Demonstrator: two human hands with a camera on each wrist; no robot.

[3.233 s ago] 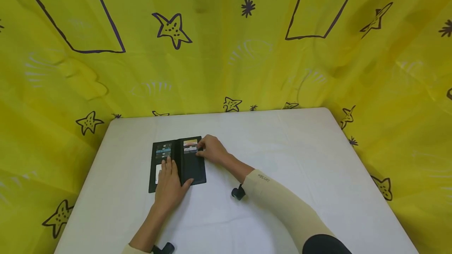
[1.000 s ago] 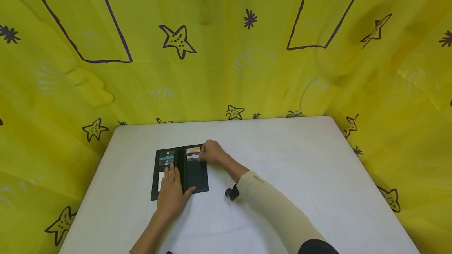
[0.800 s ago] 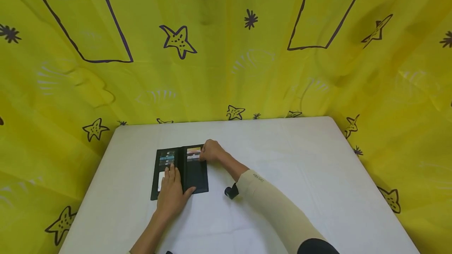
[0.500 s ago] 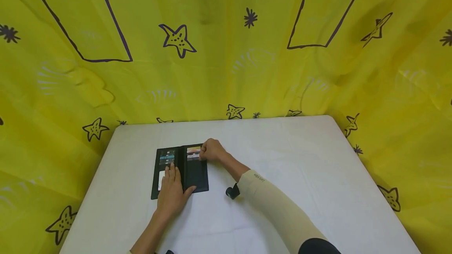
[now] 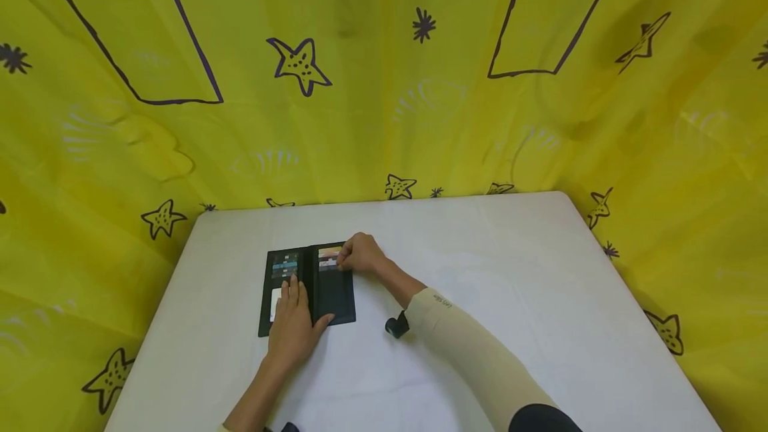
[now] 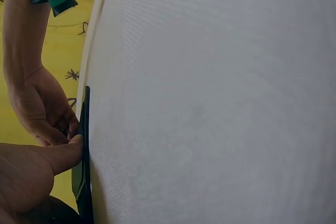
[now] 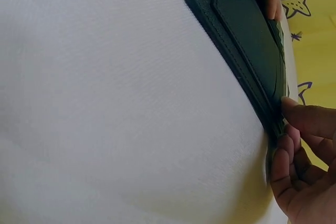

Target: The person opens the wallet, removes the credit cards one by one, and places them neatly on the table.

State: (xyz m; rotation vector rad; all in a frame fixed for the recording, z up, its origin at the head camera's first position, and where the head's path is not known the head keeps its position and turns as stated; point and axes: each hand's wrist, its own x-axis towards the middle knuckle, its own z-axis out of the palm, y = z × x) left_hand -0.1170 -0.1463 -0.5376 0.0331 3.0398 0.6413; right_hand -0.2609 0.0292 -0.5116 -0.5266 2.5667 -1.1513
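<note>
"Where is the dark wallet (image 5: 335, 295) lying?"
"It's lying open on the white table (image 5: 468, 265), lower frame, left of centre. The left hand (image 5: 293, 327) is resting on it, fingers straight."
"And the right hand (image 5: 363, 253)?"
"Thumb and fingers are pinching its upper right edge; they're hiding whether they're gripping a card too."

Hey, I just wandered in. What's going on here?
A person has a dark wallet lying open on a white tabletop. Their left hand rests across both halves. Their right hand pinches at the outer edge of the right half, beside the cards there; whether it has hold of one is hard to tell. The left half has cards in its slots too.
</note>
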